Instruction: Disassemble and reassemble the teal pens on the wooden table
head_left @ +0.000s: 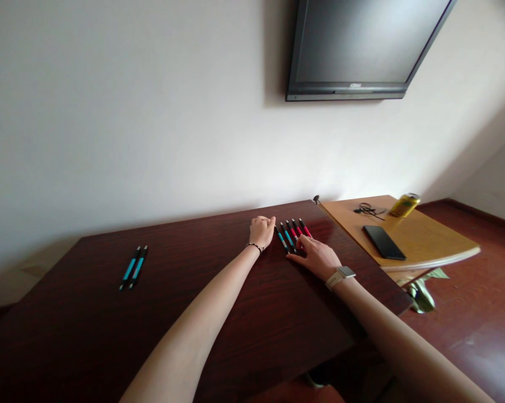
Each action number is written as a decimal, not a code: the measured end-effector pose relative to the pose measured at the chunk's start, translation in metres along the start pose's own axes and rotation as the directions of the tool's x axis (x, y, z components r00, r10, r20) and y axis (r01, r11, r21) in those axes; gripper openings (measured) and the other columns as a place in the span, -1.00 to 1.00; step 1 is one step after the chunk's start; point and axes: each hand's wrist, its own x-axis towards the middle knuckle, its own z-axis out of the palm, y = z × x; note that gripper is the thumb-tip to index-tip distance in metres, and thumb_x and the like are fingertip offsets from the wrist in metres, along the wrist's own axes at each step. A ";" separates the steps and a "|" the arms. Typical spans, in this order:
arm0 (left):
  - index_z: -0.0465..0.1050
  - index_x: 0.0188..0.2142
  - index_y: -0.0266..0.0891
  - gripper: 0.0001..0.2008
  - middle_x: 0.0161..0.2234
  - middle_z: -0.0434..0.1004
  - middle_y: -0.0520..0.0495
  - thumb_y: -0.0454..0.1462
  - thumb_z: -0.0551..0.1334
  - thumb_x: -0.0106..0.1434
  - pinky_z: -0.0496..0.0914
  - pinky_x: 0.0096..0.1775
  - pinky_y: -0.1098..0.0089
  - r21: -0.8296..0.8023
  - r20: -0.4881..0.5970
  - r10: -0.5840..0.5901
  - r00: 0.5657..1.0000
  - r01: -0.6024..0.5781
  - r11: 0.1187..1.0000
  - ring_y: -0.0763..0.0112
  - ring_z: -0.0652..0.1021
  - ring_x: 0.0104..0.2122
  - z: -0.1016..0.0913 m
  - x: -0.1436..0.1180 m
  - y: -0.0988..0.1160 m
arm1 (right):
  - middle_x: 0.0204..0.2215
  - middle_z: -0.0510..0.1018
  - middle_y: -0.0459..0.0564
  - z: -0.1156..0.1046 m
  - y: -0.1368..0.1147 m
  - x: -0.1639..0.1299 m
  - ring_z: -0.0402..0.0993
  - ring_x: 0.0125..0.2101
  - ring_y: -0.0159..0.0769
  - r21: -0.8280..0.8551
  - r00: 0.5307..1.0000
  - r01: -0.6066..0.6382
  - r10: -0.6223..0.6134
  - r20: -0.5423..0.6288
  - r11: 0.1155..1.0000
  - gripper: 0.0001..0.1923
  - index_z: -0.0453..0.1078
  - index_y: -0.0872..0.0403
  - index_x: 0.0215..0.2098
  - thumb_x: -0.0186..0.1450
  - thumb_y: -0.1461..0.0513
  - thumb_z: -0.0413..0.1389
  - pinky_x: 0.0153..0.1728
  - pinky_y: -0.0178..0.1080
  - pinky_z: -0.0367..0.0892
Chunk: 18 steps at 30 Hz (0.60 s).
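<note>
Near the far right of the dark table several pens lie side by side: two with blue barrels, the blue pen (281,239) at the row's left end, and three with red barrels, such as the red pen (305,228) at the right end. My left hand (261,231), a beaded bracelet on its wrist, rests closed just left of the row; its palm side is hidden. My right hand (318,257), wearing a watch (340,276), lies over the near ends of the red pens, its thumb spread apart from the fingers. Whether it presses on them is unclear.
Another pair of blue pens (134,268) lies on the left of the dark table (88,330). A lighter wooden table (433,240) adjoins on the right, bearing a black phone (383,242), a cable (368,210) and a yellow can (405,205). A television (353,50) hangs above.
</note>
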 end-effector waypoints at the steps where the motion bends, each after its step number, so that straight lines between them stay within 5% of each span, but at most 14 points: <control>1: 0.66 -0.36 -0.20 -0.42 -0.07 0.61 -0.24 0.03 -0.01 0.50 0.29 0.16 0.12 0.004 0.002 0.001 1.000 -0.001 1.000 0.02 0.48 0.05 0.000 0.000 0.000 | -0.30 0.59 -0.09 0.000 0.000 0.000 0.51 -0.39 -0.22 0.000 1.000 0.002 -0.002 0.000 1.000 -0.58 0.31 -0.04 -0.23 0.30 -0.15 0.25 -0.44 -0.26 0.15; 18: 0.62 -0.27 -0.24 -0.41 0.03 0.54 -0.26 0.02 -0.07 0.54 0.26 0.16 0.12 0.071 0.073 0.000 0.997 -0.005 0.997 0.03 0.41 0.10 -0.007 -0.005 0.007 | -0.30 0.59 -0.08 -0.001 -0.002 0.001 0.51 -0.38 -0.23 -0.007 1.000 0.000 0.000 0.003 1.000 -0.58 0.31 -0.03 -0.24 0.32 -0.15 0.23 -0.44 -0.28 0.14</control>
